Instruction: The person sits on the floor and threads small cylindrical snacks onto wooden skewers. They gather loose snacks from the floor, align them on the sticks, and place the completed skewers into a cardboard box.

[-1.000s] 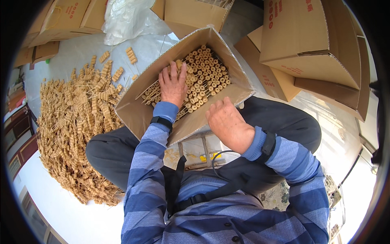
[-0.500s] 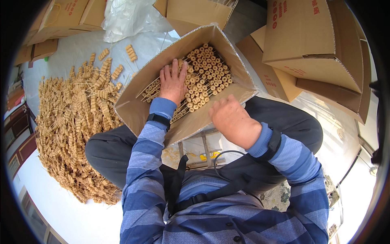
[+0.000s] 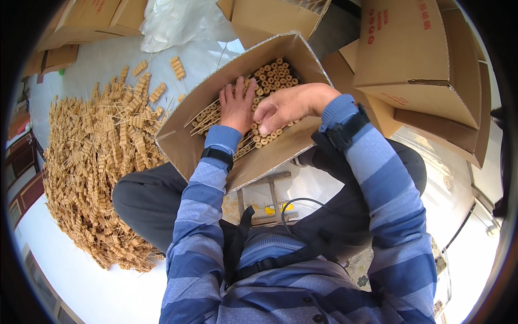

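An open cardboard box (image 3: 186, 128) stands tilted between my knees. Inside it, skewers of ring-shaped tan food pieces (image 3: 263, 141) lie packed in rows, their thin sticks pointing left. My left hand (image 3: 236, 108) rests on these skewers with its fingers stretched out and slightly apart. Right beside it, my right hand (image 3: 283, 109) reaches over the box's right side, fingers curled down against the ring ends. What its fingers hold, if anything, is hidden. To the left of the box, a large heap of loose skewers (image 3: 102, 183) covers the floor.
Other cardboard boxes stand at the right (image 3: 402, 54), behind the packed box (image 3: 275, 21) and at the far left (image 3: 81, 24). A crumpled clear plastic sheet (image 3: 181, 27) lies at the back. Below the box are a wooden frame (image 3: 272, 197) and a black cable (image 3: 302, 200).
My right hand has moved from the box's near right edge into the box, up beside my left hand. The left hand stays on the skewers.
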The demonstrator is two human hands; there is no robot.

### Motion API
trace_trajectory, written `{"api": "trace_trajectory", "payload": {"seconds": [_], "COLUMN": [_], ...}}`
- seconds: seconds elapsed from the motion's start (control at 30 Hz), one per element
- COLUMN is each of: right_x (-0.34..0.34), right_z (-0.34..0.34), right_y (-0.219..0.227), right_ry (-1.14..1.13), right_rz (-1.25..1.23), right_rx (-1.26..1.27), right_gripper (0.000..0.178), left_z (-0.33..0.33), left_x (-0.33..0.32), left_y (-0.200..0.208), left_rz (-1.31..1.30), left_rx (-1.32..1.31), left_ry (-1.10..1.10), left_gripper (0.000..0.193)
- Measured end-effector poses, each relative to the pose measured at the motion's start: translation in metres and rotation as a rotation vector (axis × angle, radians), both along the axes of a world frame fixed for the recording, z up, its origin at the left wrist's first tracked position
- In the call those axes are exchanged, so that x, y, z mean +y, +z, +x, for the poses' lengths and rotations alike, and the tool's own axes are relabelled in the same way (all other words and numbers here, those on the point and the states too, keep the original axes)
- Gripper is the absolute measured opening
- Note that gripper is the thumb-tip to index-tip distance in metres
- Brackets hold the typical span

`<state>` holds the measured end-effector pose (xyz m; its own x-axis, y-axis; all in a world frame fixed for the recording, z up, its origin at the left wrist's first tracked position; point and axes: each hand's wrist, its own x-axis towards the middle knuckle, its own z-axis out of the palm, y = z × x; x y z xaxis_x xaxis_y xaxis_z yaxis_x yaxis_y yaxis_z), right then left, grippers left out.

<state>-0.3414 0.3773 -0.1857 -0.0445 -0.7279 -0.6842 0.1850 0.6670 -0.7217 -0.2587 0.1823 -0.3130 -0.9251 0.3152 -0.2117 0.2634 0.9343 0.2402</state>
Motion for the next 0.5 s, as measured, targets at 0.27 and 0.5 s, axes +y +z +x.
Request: {"api": "trace_trajectory", "payload": {"seconds": [0.27,0.5], "right_x": [-0.038,-0.035], "right_z": [0.003,0.002], "right_y": [-0.084,-0.095], "right_ry": [0.124,0.094], "right_rz": [0.28,0.306], "right_rx": [0.462,0.456], "right_gripper": [0.037,0.04], "left_z": [-0.003,-0.006], "left_x": [-0.001,-0.006], "left_y": [-0.004,-0.002], "left_rz": [0.108,0.272], "left_rx": [-0.134,-0.278], "left_ry": [0.072,0.138], "left_gripper": [0.1,0.096]}}
